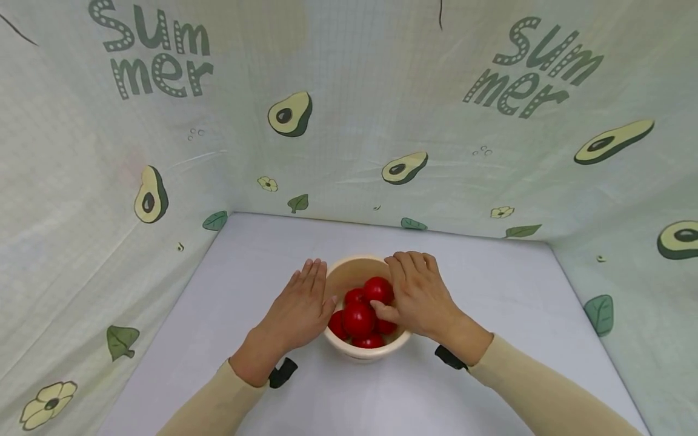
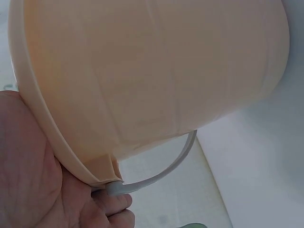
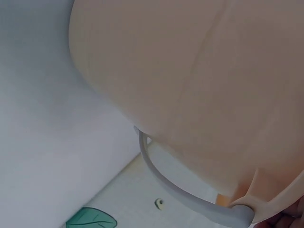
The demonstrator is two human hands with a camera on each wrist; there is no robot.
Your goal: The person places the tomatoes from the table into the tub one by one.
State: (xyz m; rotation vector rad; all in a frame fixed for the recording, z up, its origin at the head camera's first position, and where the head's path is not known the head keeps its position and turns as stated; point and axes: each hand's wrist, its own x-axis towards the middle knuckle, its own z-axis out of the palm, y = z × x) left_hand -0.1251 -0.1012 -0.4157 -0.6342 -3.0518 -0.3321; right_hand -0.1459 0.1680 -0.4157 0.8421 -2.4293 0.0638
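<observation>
Bucket (image 1: 349, 274) rim, left hand (image 1: 297, 309), right hand (image 1: 420, 297)

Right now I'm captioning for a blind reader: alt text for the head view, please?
Two hands flank a cream bucket of red tomatoes on a pale table: the left hand flat against its rim, the right hand over the tomatoes. Avocado-print cloth behind.

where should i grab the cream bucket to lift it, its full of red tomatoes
Probably by the rim, hands on opposite sides, as the left hand and right hand sit now. The bucket stands upright, tomatoes piled inside, and its thin handle hangs low outside.
</observation>
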